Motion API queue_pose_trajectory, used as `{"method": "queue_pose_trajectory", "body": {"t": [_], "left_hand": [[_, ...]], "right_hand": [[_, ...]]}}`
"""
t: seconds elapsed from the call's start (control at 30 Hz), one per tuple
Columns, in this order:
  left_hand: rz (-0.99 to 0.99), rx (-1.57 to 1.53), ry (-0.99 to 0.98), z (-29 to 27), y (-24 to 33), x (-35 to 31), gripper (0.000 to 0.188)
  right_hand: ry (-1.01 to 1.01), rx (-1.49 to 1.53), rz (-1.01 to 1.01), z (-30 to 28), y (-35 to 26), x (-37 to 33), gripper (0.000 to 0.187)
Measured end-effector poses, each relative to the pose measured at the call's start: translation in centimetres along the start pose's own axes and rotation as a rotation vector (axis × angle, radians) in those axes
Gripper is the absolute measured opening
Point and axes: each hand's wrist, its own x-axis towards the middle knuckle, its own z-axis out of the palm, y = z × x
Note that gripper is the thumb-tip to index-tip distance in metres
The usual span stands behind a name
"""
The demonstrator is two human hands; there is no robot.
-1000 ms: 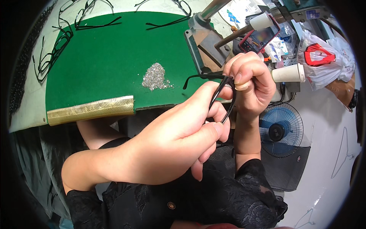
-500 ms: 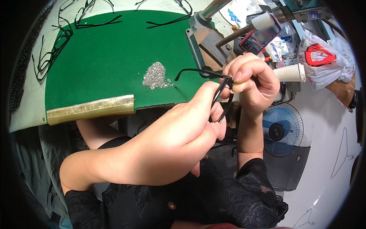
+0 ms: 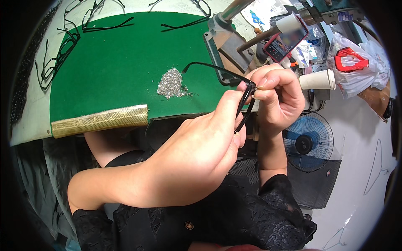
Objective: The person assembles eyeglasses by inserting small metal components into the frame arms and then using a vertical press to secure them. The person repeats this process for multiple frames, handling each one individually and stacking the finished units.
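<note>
While glasses [image 3: 245, 101] are held by left hand [image 3: 201, 154] right of silver pile [image 3: 170, 84], hinge [image 3: 251, 85] is pinched by right hand [image 3: 279, 97]; hinge apparently being adjusted, steady grip called for next.

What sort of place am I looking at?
Probably an eyewear workbench: the left hand and right hand hold a black glasses frame, more frames lie around the green mat, and a heap of small silvery bits sits on it.
</note>
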Motion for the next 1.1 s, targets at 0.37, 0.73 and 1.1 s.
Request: {"method": "queue_pose_trajectory", "body": {"t": [0.37,0.73,1.1], "left_hand": [[-0.095,-0.447,-0.120,-0.8,0.8,-0.4,0.048],[-0.126,-0.421,-0.126,-0.8,0.8,-0.3,0.046],[-0.145,-0.398,-0.130,-0.7,0.7,-0.1,0.045]], "right_hand": [[-0.029,0.155,0.060,0.1,0.3,0.0,0.009],[-0.093,-0.161,-0.182,-0.6,-0.4,1.2,0.009],[-0.094,-0.203,-0.113,-0.7,-0.1,0.5,0.008]]}}
